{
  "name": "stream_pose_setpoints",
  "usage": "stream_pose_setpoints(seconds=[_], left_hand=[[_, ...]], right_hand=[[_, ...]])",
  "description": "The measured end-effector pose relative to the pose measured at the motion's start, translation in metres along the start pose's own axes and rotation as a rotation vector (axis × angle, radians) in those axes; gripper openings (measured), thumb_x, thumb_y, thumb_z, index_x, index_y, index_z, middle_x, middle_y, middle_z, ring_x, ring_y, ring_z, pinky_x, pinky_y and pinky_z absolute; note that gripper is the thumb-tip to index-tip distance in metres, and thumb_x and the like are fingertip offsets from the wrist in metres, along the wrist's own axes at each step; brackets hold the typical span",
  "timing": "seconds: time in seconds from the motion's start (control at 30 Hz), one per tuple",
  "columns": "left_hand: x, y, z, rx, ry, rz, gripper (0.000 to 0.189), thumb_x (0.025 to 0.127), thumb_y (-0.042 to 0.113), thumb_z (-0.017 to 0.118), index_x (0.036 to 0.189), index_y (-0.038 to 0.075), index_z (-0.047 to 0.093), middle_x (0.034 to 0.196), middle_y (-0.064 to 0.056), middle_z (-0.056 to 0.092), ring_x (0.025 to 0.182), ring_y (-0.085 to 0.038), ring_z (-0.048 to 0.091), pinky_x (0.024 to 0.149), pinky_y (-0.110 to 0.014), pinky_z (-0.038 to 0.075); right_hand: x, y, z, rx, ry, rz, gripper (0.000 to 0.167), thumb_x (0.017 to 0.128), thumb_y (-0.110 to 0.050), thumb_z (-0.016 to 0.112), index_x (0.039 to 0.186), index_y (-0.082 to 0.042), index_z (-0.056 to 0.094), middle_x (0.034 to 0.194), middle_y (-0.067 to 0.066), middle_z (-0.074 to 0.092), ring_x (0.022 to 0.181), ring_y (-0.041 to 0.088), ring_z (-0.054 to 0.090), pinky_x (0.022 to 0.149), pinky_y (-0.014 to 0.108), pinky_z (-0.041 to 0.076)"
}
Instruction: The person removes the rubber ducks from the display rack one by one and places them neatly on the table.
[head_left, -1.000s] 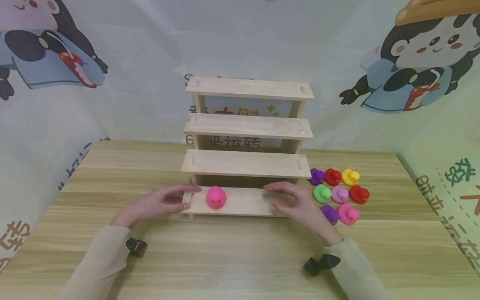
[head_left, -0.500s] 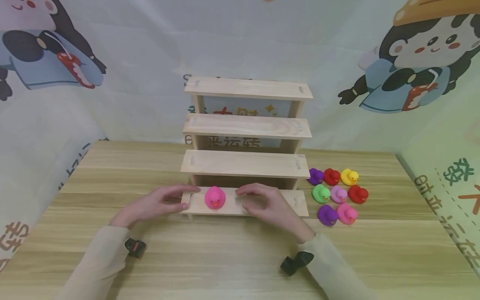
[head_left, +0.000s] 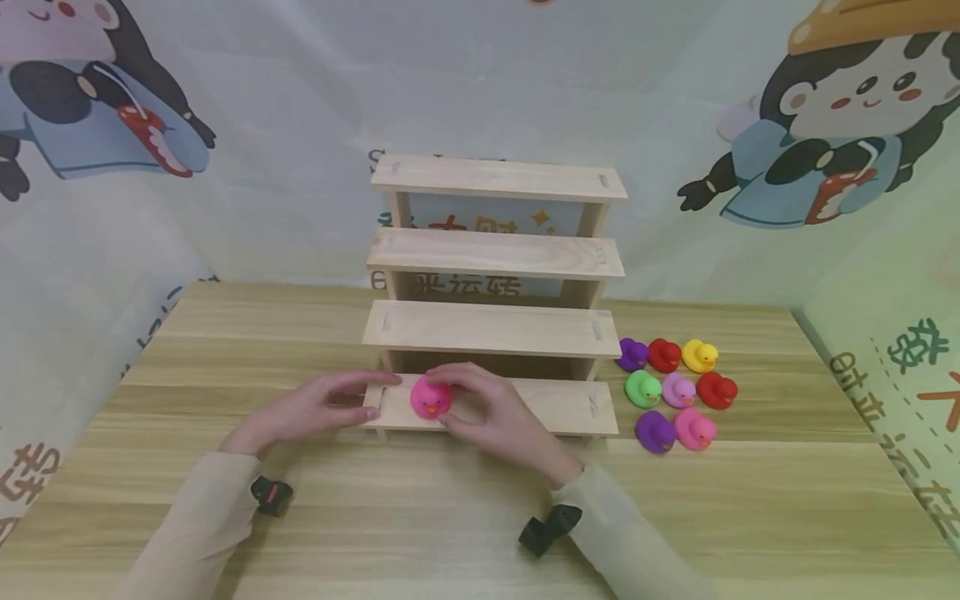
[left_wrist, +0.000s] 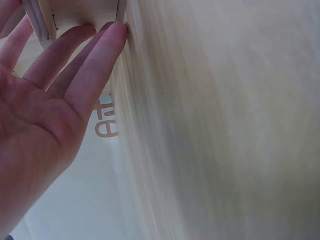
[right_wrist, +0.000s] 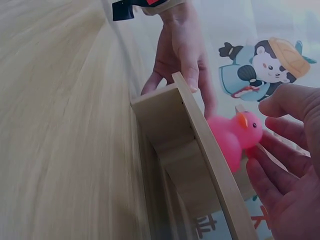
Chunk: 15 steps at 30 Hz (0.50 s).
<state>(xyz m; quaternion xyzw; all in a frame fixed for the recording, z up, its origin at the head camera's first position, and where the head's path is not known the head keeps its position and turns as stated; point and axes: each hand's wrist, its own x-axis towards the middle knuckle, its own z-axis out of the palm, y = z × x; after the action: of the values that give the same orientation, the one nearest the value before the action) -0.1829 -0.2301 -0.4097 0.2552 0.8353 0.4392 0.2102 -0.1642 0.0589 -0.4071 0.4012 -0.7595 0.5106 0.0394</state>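
A four-step wooden shelf [head_left: 487, 329] stands on the table. Near the left of its lowest board sits a pink rubber duck [head_left: 429, 398], facing the front. My left hand [head_left: 311, 410] touches that board's left end, thumb at the front edge; its fingers look fairly straight in the left wrist view [left_wrist: 65, 80]. From the right, my right hand [head_left: 495, 414] reaches around the duck, fingers behind it and thumb before it. In the right wrist view the thumb [right_wrist: 280, 102] stands apart from the duck, while the fingers lie beside it; firm contact is unclear.
Right of the shelf, several more ducks lie grouped on the table [head_left: 247, 333]: purple [head_left: 656, 432], red [head_left: 717, 389], yellow [head_left: 700, 355], green [head_left: 643, 388] and pink ones [head_left: 695, 428]. A printed cloth [head_left: 300, 125] hangs behind and at both sides.
My right hand has moved left along the lowest board, from its right part to the pink duck. The left hand and the duck stay in place.
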Motion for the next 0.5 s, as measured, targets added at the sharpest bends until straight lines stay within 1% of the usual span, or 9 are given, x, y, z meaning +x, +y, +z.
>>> stream_pose_setpoints(seconds=[0.07, 0.33, 0.5], left_hand=[[-0.0003, -0.0001, -0.0002, -0.005, 0.002, -0.009, 0.046, 0.094, 0.030, 0.064, 0.138, 0.026, 0.052, 0.147, -0.005, 0.043, 0.129, -0.034, 0.044, 0.104, -0.055, 0.035], [0.0009, -0.0010, 0.0000, -0.015, 0.002, 0.011, 0.047, 0.094, 0.030, 0.064, 0.139, 0.024, 0.051, 0.145, -0.006, 0.045, 0.128, -0.033, 0.045, 0.103, -0.054, 0.037], [0.0001, -0.0004, -0.0001, -0.007, 0.002, 0.010, 0.047, 0.095, 0.029, 0.063, 0.139, 0.022, 0.051, 0.147, -0.007, 0.043, 0.128, -0.033, 0.045, 0.103, -0.054, 0.037]], right_hand=[[0.0024, -0.0004, 0.0025, -0.010, -0.006, 0.009, 0.044, 0.082, 0.001, 0.071, 0.124, -0.002, 0.061, 0.126, 0.006, 0.059, 0.119, 0.013, 0.052, 0.102, 0.030, 0.041], [0.0089, 0.0002, 0.0081, -0.077, -0.019, 0.082, 0.042, 0.083, -0.007, 0.074, 0.124, -0.005, 0.062, 0.124, 0.005, 0.060, 0.115, 0.015, 0.052, 0.100, 0.030, 0.042], [0.0092, 0.0022, 0.0091, -0.084, -0.021, 0.083, 0.038, 0.084, -0.008, 0.074, 0.120, -0.006, 0.064, 0.120, 0.006, 0.062, 0.114, 0.016, 0.053, 0.099, 0.030, 0.043]])
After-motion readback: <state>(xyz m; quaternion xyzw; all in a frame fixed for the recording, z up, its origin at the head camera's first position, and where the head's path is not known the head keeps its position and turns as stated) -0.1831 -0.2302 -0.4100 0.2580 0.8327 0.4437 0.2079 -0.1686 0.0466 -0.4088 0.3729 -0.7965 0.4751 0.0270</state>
